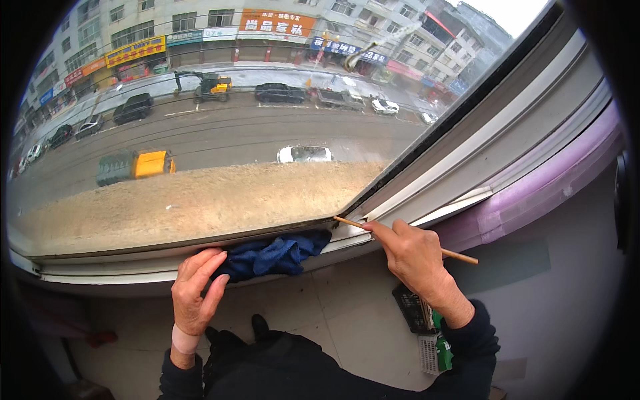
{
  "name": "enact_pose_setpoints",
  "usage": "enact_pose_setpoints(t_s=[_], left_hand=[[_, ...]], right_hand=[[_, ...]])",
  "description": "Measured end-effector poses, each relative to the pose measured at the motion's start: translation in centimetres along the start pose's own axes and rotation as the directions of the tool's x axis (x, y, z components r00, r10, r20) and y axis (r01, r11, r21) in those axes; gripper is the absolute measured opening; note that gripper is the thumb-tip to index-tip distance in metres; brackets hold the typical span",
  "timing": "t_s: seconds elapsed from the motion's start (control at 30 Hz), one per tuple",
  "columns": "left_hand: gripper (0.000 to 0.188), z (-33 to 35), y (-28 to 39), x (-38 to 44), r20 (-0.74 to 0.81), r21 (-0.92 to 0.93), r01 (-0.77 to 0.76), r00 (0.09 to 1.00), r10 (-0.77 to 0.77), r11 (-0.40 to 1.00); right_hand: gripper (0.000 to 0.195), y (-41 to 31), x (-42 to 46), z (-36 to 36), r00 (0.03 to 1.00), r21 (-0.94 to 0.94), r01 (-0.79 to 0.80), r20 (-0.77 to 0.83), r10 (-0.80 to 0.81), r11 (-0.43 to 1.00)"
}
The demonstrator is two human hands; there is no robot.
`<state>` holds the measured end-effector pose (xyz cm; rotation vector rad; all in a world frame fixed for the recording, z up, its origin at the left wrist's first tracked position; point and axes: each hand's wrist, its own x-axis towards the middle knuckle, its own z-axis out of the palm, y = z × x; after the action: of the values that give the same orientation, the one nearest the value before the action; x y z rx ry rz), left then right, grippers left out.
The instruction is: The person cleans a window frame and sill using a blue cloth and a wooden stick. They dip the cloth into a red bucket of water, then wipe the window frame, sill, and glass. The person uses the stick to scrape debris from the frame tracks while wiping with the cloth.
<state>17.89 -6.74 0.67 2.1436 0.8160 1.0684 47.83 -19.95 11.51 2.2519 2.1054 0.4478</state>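
My right hand [412, 255] grips a thin wooden stick [459, 256], which looks like a chopstick. Its narrow tip touches the lower corner of the window frame [345, 227], where the dark glass seal bends. On the white lower rail lies a crumpled dark blue cloth [280, 254], between my two hands. My left hand [197, 290] is at the cloth's left end, thumb and fingers apart. Whether its fingertips press on the cloth is hard to tell. A light-coloured band [185, 340] wraps my left wrist.
Beyond the window glass [225, 125] are a rough outer ledge [200, 200] and a street with vehicles. A purple padded strip [545, 185] runs along the right. Below, a black plastic basket [411, 307] and a pale basket [428, 352] stand on the tiled floor [320, 310] beside the wall.
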Motion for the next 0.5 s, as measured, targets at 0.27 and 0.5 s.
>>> enact_pose_setpoints(t_s=[0.27, 0.5], left_hand=[[0.034, 0.3, -0.3, -0.2, -0.021, -0.014, -0.009, 1.0, 0.009, 1.0], [0.034, 0.4, -0.2, -0.2, -0.034, -0.001, -0.015, 0.999, 0.015, 1.0]], right_hand=[[0.029, -1.1, 0.9, 0.3, 0.997, 0.002, 0.08, -0.025, -0.079, 0.997], [0.035, -1.0, 0.7, 0.3, 0.996, -0.018, 0.074, -0.038, -0.075, 0.997]])
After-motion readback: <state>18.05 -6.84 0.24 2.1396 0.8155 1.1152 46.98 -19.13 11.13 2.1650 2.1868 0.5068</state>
